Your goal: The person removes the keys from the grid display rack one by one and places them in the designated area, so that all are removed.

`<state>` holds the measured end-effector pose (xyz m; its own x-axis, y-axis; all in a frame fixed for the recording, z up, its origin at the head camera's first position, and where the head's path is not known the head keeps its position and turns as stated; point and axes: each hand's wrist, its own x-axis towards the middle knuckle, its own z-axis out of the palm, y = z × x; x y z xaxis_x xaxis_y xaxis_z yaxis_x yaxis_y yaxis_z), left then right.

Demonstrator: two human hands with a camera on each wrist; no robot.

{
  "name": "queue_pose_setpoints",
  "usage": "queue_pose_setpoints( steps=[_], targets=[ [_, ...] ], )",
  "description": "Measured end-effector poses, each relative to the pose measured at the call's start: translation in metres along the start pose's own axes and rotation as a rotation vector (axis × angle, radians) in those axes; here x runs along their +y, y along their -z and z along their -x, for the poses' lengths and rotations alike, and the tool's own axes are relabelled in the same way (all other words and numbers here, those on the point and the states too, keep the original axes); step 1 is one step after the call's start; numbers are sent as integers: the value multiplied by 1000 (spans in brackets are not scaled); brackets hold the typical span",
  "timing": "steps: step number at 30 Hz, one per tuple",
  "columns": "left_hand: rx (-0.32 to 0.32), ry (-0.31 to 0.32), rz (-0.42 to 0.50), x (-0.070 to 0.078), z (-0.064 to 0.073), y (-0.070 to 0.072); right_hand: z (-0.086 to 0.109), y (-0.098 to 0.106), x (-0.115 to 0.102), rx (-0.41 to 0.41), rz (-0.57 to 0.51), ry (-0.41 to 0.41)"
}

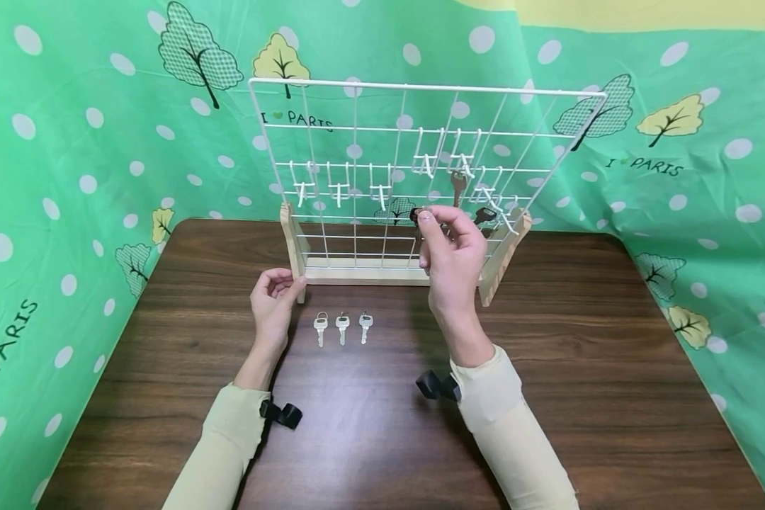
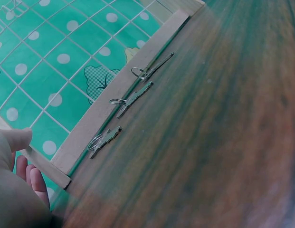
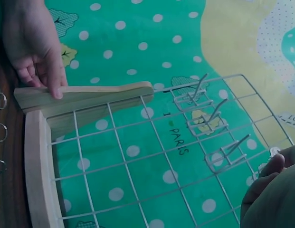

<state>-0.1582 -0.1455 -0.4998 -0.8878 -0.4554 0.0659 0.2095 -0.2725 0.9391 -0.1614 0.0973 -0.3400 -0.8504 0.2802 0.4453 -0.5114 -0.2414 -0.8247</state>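
Note:
My right hand (image 1: pixel 455 258) is raised in front of a white wire grid rack (image 1: pixel 355 166), pinching a small key (image 1: pixel 415 215) between thumb and fingertips; most of it is hidden by the fingers. One key (image 1: pixel 458 185) hangs from a hook just behind this hand, and another key (image 1: pixel 485 214) shows to its right. Low on the left, my left hand (image 1: pixel 273 304) grips the rack's wooden side leg (image 3: pixel 85 97), thumb on the near side and fingers on the other. Three silver keys with rings, the middle key (image 1: pixel 342 329) among them, lie in a row on the table.
White double-wire hooks, such as the left hook (image 1: pixel 302 191), hang on the grid at several heights. A wooden bar (image 1: pixel 366 273) joins the rack's legs. The brown table (image 1: pixel 357 439) ends against a green dotted cloth (image 1: pixel 102 142).

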Motion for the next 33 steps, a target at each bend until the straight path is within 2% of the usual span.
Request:
queue_pose_setpoints(
  steps=[17,33],
  targets=[
    [-6,2,-6,1,0,0,6,22,13,-21,-76,-129],
    [-11,-4,-9,0,-1,1,16,44,24,-97,-88,-152]
  ],
)
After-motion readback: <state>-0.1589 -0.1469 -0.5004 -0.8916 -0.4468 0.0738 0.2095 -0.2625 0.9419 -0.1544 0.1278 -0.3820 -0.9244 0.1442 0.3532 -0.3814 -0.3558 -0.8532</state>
